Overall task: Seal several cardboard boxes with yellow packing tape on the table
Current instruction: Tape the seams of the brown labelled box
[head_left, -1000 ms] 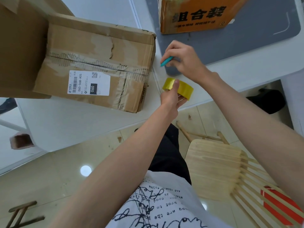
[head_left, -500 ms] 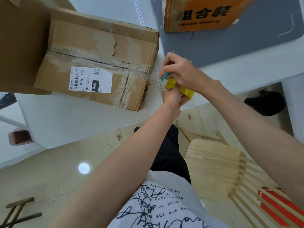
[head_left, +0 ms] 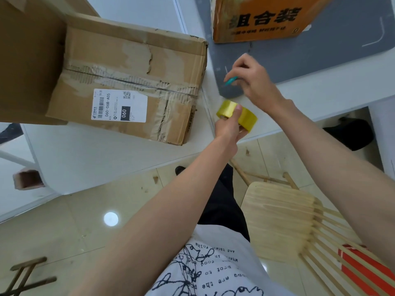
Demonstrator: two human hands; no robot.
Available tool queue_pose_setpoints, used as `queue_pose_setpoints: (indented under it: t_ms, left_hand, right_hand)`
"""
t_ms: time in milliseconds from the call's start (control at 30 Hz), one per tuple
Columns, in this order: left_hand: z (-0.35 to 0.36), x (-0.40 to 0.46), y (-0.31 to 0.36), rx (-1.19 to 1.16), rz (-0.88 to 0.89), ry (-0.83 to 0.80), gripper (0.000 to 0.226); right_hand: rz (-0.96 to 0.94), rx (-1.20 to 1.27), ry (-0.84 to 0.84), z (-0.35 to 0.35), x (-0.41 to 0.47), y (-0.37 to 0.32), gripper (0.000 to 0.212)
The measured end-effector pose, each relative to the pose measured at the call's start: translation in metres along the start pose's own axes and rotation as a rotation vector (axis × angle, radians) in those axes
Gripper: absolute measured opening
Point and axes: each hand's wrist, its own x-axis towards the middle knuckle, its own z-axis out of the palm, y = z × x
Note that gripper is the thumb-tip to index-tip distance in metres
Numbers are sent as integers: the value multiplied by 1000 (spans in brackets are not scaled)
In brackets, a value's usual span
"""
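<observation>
A large brown cardboard box (head_left: 27,60) occupies the far left of the white table (head_left: 102,159), cut off by the frame edge. Against its right side stands a second, worn cardboard box (head_left: 132,80). Its near face carries torn old tape along the seam and a white shipping label (head_left: 119,105) with a barcode. This box sits near the front edge of the table.

To the right of the worn box, over the table's front edge, the left hand (head_left: 227,129) grips a roll of yellow packing tape (head_left: 237,115). The thumb lies across the outer face of the roll; the fingers curl under it. The roll is held on edge, clear of the table.

Just beyond the roll, the right hand (head_left: 253,82) is positioned above the near corner of a grey mat (head_left: 320,43). Its fingers are curled and pinch a small teal tool (head_left: 232,80); only the tip of the tool shows. The hand and the roll are close but apart.

An orange printed box (head_left: 263,18) stands on the far part of the grey mat.

Below the table, at the right, a wooden chair (head_left: 282,221) stands on the tiled floor.
</observation>
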Motion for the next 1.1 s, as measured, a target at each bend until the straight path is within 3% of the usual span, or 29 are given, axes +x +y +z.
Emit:
queue_pose_setpoints:
  t_ms: [200,400,600,667,767,867,1000,1100]
  left_hand:
    - [6,0,-7,12,0,-35,41]
    - [2,5,-10,67,19,-71,48]
    - [-6,6,-8,239,129,-124,36]
    - [-10,5,-3,272,132,-163,31]
    - [-16,4,2,271,136,-178,28]
    - [-16,3,0,267,138,-181,25]
    - [-13,4,-4,226,125,-174,23]
    - [-12,6,-9,231,112,-168,30]
  right_hand:
    - [537,113,69,16,10,28,32]
    - [604,169,295,10,11,4,33]
    - [920,377,-175,13,-31,-25,43]
    - [901,448,-114,19,-35,-30,38]
    - [667,375,91,26,-29,-37,32]
    - [529,472,-66,23,-11,-49,33]
    - [544,440,-336,9,11,-54,45]
    - [543,442,-399,5,21,-57,43]
